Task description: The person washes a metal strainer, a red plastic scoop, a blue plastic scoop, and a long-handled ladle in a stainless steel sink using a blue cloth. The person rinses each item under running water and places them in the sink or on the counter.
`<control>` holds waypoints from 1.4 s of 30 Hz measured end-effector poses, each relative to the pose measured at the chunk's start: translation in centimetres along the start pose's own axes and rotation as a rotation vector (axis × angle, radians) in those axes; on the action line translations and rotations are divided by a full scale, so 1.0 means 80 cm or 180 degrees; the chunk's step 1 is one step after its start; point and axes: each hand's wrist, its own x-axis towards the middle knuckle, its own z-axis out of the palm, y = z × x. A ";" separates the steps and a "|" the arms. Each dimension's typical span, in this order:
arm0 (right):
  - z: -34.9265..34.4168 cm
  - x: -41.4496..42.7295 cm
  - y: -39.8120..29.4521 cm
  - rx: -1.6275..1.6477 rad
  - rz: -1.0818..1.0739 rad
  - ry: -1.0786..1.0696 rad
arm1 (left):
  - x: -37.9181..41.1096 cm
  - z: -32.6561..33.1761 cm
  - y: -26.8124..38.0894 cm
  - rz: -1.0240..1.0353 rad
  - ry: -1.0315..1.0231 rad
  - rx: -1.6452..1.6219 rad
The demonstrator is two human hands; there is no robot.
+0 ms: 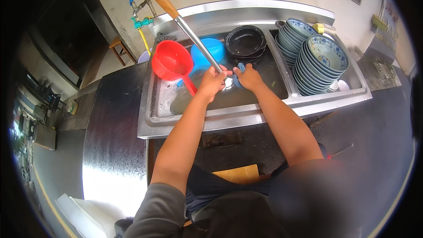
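Observation:
My left hand [214,81] grips the metal shaft of a long ladle [198,43], whose wooden handle points up and away to the left. The ladle's shiny metal end [228,84] lies low between my hands, over the water in the left sink basin [244,100]. My right hand [248,76] holds a blue cloth [238,76] beside that end. Left of my hands, a red plastic dipper [173,61] leans in the basin, its handle towards me. Behind them sit a blue plastic basin [207,51] and a stack of black bowls [246,41].
Two tall stacks of patterned bowls [319,64] fill much of the right basin, with small white cups [343,85] beside them. A tap with a green valve [142,23] stands at the back left. A dark tabletop [115,105] adjoins the sink's left side.

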 end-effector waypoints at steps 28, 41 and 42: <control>-0.061 0.006 -0.101 0.2125 -0.1578 0.2051 | 0.005 0.012 -0.045 0.1174 -0.0651 0.2542; -0.010 -0.003 -0.061 0.1192 -0.1553 0.0670 | 0.011 -0.002 -0.022 0.0977 -0.0309 0.2211; -0.004 -0.022 -0.069 0.1079 -0.1537 0.0647 | 0.012 -0.011 -0.024 0.0853 -0.0147 0.2281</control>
